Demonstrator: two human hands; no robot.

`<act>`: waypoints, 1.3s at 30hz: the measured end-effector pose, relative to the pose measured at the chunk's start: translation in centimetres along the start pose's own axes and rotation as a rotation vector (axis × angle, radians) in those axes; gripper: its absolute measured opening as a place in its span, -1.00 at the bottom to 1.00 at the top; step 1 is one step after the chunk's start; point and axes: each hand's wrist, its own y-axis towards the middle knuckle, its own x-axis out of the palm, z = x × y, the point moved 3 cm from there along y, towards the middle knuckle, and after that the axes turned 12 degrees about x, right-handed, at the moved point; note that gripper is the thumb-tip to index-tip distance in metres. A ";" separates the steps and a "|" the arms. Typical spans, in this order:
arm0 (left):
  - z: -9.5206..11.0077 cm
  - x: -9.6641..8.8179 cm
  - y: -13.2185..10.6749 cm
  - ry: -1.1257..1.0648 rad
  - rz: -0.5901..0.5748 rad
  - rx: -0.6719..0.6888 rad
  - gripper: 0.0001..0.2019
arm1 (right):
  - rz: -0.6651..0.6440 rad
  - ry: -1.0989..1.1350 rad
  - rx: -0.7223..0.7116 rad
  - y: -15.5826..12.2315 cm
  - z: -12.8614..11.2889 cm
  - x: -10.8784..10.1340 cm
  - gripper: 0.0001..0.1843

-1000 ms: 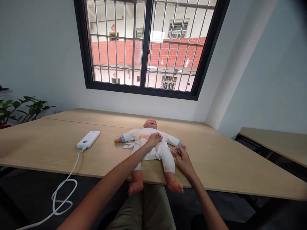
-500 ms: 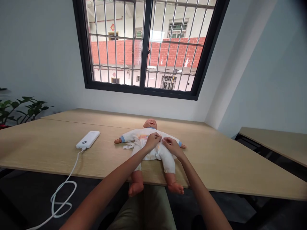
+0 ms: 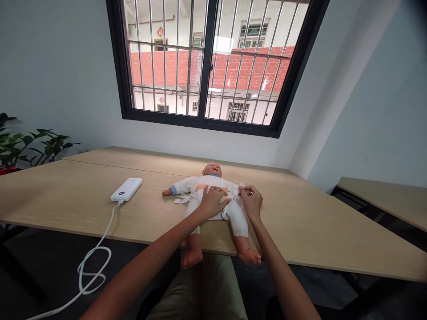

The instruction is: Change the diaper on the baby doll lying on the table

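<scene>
A baby doll [image 3: 239,222] in a white outfit with blue cuffs lies on its back, head toward the window and bare feet at the table's front edge. Around its hips is a white diaper [image 3: 216,217] with orange print at the waist. My left hand [image 3: 213,202] rests on the diaper's front with its fingers spread, covering part of it. At the doll's hip on the right, my right hand [image 3: 252,201] pinches a white diaper tab [image 3: 240,187]. Another loose white tab [image 3: 182,201] lies out on the left side.
The doll lies on a light wooden table [image 3: 300,222]. To the left is a white power bank [image 3: 126,189], its white cable [image 3: 107,229] hanging over the front edge. A potted plant [image 3: 50,144] stands at the far left, and a second table [image 3: 383,193] on the right.
Both hands were close together over the doll's middle. My right hand has moved right, pulling the tab outward, while my left hand has flattened on the diaper. The view has shifted slightly.
</scene>
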 end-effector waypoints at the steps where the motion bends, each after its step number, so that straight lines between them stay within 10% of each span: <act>1: 0.1 0.2 -0.1 0.025 -0.051 0.006 -0.72 | 0.014 -0.027 -0.019 -0.2 -0.2 0.1 -0.58; 11: 0.4 1.9 0.5 0.213 -0.246 -0.096 -0.56 | -0.169 -0.492 -0.169 -1.5 -2.5 3.3 -0.76; 21: -0.9 -3.7 -2.6 0.083 -0.218 -0.049 -0.46 | -0.207 -0.440 -0.122 -1.8 -2.6 3.5 -0.76; 33: -2.9 -0.6 -2.6 0.104 -0.248 0.015 -0.43 | -0.227 -0.655 -0.166 -2.4 -2.8 5.2 -0.76; 39: -4.0 -0.7 -2.6 -0.109 -0.216 0.001 -0.47 | -0.456 -0.716 -0.322 -3.1 -1.8 6.0 -0.55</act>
